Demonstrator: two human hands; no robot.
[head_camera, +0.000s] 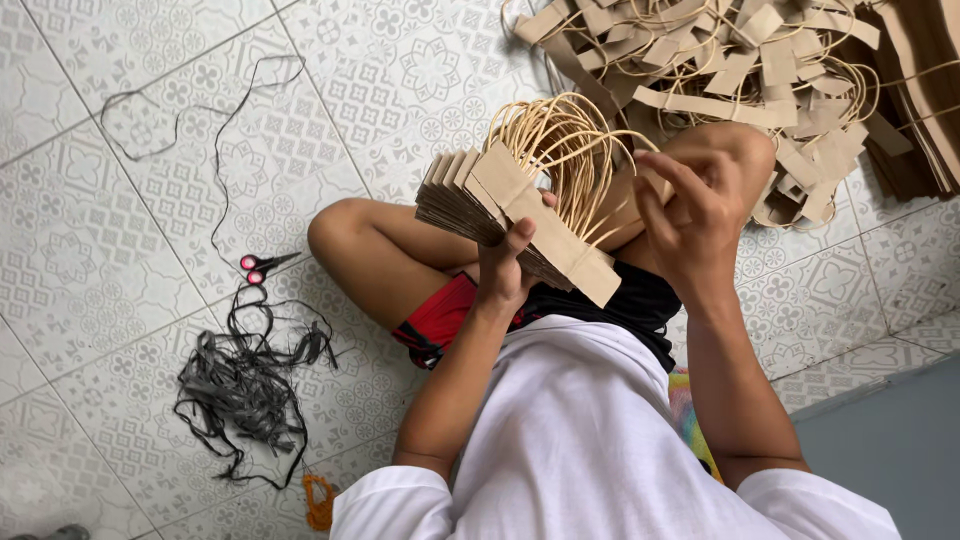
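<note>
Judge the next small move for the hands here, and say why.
Probably the right hand should slide its piece flush against the stack of paper-strip handles that the left hand grips. The stack is fanned, cord loops pointing up, and the right hand sits right beside it, fingers curled on something at the stack's end. What exactly it pinches is hard to tell.
</note>
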